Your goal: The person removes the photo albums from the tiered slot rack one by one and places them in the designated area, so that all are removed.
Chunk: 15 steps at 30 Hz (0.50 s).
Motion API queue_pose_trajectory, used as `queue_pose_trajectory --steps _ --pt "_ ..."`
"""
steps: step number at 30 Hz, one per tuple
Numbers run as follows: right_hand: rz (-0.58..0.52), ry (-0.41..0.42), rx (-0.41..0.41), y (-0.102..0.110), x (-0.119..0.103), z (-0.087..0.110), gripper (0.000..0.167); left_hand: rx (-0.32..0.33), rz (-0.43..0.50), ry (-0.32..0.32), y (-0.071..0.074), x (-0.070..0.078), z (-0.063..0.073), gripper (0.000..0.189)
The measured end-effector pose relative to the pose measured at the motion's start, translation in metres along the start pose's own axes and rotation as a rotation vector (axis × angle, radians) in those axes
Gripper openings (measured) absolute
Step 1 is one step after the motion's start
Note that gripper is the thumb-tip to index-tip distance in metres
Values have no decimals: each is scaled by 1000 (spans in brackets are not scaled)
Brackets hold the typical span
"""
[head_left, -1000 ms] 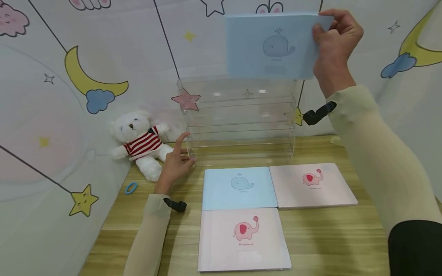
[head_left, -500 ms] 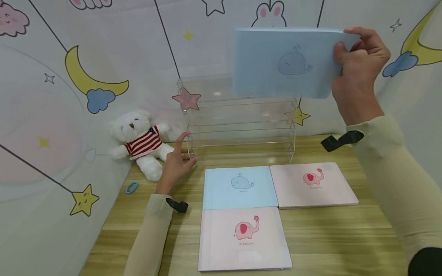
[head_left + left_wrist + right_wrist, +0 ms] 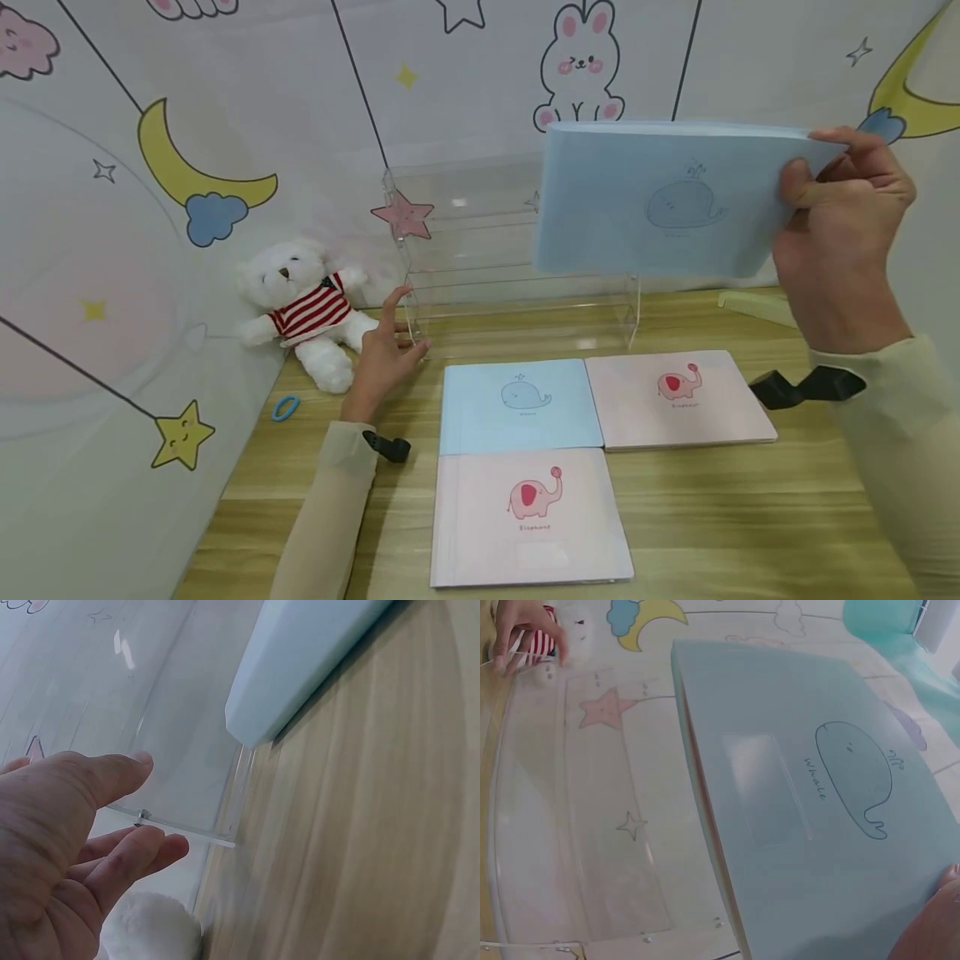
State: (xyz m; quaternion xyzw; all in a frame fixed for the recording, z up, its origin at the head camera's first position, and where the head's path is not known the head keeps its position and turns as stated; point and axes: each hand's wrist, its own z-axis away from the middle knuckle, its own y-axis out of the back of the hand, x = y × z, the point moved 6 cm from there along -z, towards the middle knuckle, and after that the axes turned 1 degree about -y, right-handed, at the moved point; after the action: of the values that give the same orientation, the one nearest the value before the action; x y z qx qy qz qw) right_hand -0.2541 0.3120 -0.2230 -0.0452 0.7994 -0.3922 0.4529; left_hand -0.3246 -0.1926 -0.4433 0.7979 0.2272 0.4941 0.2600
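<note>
In the head view my right hand [image 3: 847, 242] pinches the right end of a light blue book [image 3: 660, 200] with a whale on its cover, thumb on the front, raised before the upper right of a clear tiered rack [image 3: 517, 312]. In the right wrist view the book [image 3: 795, 802] shows the word "Whale" and a clear label window. My left hand [image 3: 382, 358] holds the rack's lower left side, thumb and fingers on either side of the clear panel [image 3: 187, 780]. Before the rack lie another blue whale book [image 3: 525, 425] and two pink elephant books, one right [image 3: 630, 408], one nearer [image 3: 480, 533].
A white teddy bear [image 3: 307, 317] in a striped shirt sits left of the rack. A small blue ring [image 3: 285, 408] lies on the wooden table [image 3: 735, 517]. At the back right is a pale yellow comb [image 3: 757, 307]. A printed cloth [image 3: 465, 108] hangs behind.
My right hand has lowered the blue book and shifted it rightward, uncovering the rabbit print and overlapping the rack's right part. The left hand stays at the rack.
</note>
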Motion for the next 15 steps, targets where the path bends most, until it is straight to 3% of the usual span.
queue_pose_trajectory --steps 15 --pt "135 -30 55 60 -9 35 36 -1 -5 8 -1 -1 -1 101"
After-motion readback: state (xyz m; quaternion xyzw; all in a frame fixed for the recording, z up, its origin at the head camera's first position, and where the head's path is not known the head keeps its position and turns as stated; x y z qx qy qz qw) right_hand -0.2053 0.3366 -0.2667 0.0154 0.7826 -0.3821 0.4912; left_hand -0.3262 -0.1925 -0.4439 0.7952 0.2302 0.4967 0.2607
